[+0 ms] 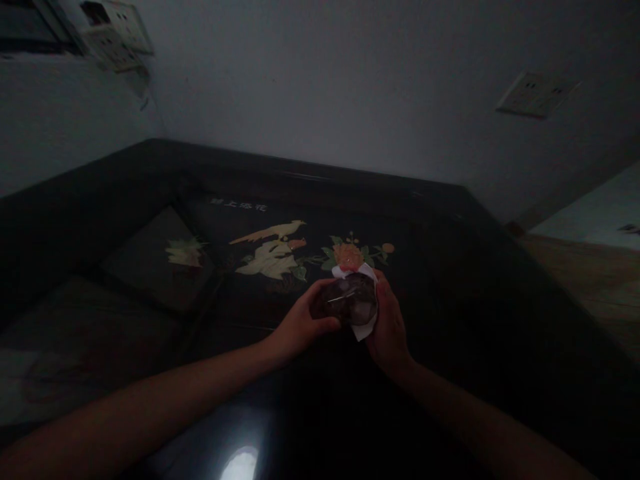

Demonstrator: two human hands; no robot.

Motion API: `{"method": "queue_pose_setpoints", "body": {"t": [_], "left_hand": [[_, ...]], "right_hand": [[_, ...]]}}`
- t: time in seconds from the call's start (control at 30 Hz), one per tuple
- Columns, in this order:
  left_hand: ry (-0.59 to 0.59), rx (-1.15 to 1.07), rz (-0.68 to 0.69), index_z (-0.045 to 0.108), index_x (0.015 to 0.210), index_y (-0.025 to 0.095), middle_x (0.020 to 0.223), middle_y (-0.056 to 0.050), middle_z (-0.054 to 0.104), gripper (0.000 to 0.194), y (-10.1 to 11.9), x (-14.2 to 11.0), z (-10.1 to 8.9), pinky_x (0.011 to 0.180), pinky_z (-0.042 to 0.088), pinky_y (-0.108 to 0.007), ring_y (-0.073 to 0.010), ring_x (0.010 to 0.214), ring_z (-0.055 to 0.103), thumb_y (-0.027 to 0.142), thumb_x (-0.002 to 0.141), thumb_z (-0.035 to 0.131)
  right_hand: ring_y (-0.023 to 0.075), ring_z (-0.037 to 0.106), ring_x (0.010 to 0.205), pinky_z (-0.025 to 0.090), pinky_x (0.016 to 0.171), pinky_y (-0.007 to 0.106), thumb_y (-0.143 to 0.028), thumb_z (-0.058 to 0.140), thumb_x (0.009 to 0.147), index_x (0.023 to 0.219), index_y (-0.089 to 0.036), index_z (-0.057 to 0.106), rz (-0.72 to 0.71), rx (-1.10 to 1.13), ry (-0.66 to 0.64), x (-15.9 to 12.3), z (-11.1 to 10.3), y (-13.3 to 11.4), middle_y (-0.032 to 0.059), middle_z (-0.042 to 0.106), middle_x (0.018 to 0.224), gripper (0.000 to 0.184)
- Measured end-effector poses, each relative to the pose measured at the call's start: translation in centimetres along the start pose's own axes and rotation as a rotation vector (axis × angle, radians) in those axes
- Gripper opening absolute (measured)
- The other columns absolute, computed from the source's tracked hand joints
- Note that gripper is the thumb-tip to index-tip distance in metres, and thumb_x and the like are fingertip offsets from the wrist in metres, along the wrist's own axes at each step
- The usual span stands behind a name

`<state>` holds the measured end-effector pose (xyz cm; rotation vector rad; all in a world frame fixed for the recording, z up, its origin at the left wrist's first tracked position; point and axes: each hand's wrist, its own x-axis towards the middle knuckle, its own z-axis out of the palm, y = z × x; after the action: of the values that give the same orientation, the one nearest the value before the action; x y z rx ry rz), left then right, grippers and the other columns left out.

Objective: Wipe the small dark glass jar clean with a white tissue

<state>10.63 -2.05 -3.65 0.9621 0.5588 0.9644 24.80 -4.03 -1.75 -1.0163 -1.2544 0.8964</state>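
Observation:
Both my hands meet over a dark lacquered table top (450,280). My left hand (300,327) is closed round the left side of a small clear glass object (353,300), a jar or cup. My right hand (387,320) grips its right side, with a white cloth or tissue (367,328) tucked between the palm and the glass. The room is dim, so the glass shows few details.
The table carries an inlay of a pale bird (273,250) and orange flowers (347,253), plus a smaller flower panel (185,255) at left. A white wall with a socket plate (535,93) stands behind. Wooden floor (585,273) shows at right.

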Motion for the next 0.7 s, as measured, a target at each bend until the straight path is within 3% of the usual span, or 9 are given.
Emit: {"method": "queue_pose_setpoints", "body": {"t": [0.13,0.23,0.33,0.43,0.6,0.7], "left_hand": [[0.085,0.009,-0.006,0.052,0.101,0.02,0.106,-0.005,0.063,0.059,0.1,0.0,0.1,0.083,0.047,-0.031,-0.0235,0.099,0.06,0.017,0.051,0.083],[0.08,0.001,-0.056,0.049,0.094,0.02,0.088,-0.001,0.066,0.05,-0.2,-0.2,-0.1,0.068,0.049,-0.026,-0.0172,0.077,0.064,0.02,0.057,0.082],[0.125,0.02,-0.029,0.053,0.097,0.018,0.084,-0.001,0.067,0.042,-0.4,-0.2,-0.2,0.063,0.049,-0.024,-0.0148,0.07,0.063,0.025,0.065,0.079],[0.143,0.036,-0.021,0.06,0.106,0.015,0.099,-0.007,0.068,0.041,-0.4,-0.1,0.0,0.072,0.051,-0.028,-0.0185,0.082,0.066,0.031,0.072,0.075],[0.063,0.012,-0.04,0.064,0.113,0.015,0.118,-0.011,0.064,0.04,0.0,-0.1,0.3,0.09,0.048,-0.035,-0.0258,0.106,0.06,0.042,0.084,0.064],[0.035,-0.003,-0.027,0.06,0.117,0.017,0.126,-0.011,0.059,0.048,-0.2,0.0,0.1,0.092,0.048,-0.038,-0.0295,0.115,0.054,0.047,0.08,0.066]], "right_hand": [[0.0199,0.06,0.109,0.049,0.091,0.034,-0.042,0.034,0.098,0.111,-0.028,0.062,-0.052,-0.028,0.03,-0.3,0.0,-0.7,0.0029,0.065,0.115,0.034],[0.0203,0.058,0.11,0.046,0.093,0.035,-0.04,0.033,0.098,0.113,-0.027,0.06,-0.135,-0.114,0.05,-0.3,-0.2,-0.9,0.0041,0.062,0.117,0.033],[0.0205,0.057,0.109,0.044,0.096,0.038,-0.037,0.034,0.098,0.113,-0.026,0.059,-0.205,-0.21,0.049,0.2,-0.4,-0.8,0.005,0.061,0.115,0.032],[0.021,0.055,0.109,0.043,0.098,0.041,-0.036,0.033,0.098,0.115,-0.027,0.057,-0.25,-0.29,0.039,0.8,-0.5,-0.4,0.0054,0.059,0.115,0.03],[0.0211,0.052,0.114,0.041,0.102,0.044,-0.034,0.032,0.098,0.12,-0.028,0.052,-0.267,-0.355,0.04,1.2,-0.6,0.2,0.0062,0.056,0.119,0.031],[0.0213,0.046,0.123,0.036,0.107,0.044,-0.032,0.033,0.099,0.125,-0.028,0.049,-0.274,-0.396,-0.021,0.9,-0.5,0.4,0.0064,0.051,0.127,0.031]]}}
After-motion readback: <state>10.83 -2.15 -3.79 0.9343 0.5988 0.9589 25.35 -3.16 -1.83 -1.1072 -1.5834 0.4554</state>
